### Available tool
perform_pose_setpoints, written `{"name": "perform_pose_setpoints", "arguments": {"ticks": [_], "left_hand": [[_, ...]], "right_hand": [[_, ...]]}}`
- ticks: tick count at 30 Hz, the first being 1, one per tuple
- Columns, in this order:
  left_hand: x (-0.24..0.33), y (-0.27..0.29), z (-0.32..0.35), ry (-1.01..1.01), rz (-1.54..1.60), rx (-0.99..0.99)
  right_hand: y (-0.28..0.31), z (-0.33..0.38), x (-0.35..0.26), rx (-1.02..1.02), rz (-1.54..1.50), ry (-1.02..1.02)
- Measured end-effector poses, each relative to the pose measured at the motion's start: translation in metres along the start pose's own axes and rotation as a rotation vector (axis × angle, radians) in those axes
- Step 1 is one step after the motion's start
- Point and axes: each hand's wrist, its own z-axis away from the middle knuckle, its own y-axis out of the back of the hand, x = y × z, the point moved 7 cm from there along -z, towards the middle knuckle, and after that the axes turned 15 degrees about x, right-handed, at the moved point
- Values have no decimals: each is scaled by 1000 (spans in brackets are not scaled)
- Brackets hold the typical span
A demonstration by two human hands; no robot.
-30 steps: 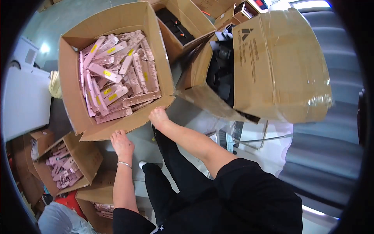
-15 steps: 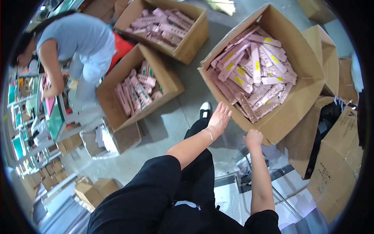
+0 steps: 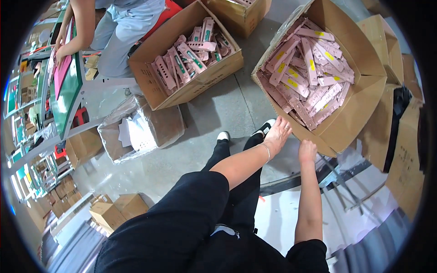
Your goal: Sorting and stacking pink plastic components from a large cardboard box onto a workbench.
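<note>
A large open cardboard box (image 3: 371,93) stands to the upper right, tilted in view. It is filled with pale pink slotted strips (image 3: 314,98), several bearing yellow marks. My left hand (image 3: 277,136), with a bracelet at the wrist, has its fingers over the near rim. A short way to the right, my right hand (image 3: 307,151) is closed around the same rim near the corner. Box wall and fingers partly hide each other there.
Another cardboard box (image 3: 207,82) of pink strips with green marks stands left, a further box (image 3: 248,20) behind it. A plastic-lined box (image 3: 170,129) holds white sheets. At upper left a person (image 3: 132,41) works at a green-topped table (image 3: 68,102). Flattened cardboard (image 3: 405,154) leans at right.
The view has shifted, and the other boxes now appear farther right. My hands stay on the same rim, and the held box sits slightly farther right in view. Both my shoes now show.
</note>
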Motion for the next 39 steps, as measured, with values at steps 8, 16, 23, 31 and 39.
{"name": "perform_pose_setpoints", "arguments": {"ticks": [8,16,23,31,39], "left_hand": [[4,-21,146,-61,-32,97],[14,-43,284,-84,-48,106],[25,-67,418,-126,-74,122],[11,-113,587,-324,-131,128],[-22,-157,747,-354,-151,145]], "right_hand": [[19,120,-106,66,-4,-130],[10,235,-199,30,-23,-143],[-2,344,-292,66,-57,-217],[-22,464,-428,82,-165,-405],[-20,560,-579,52,-208,-477]]}}
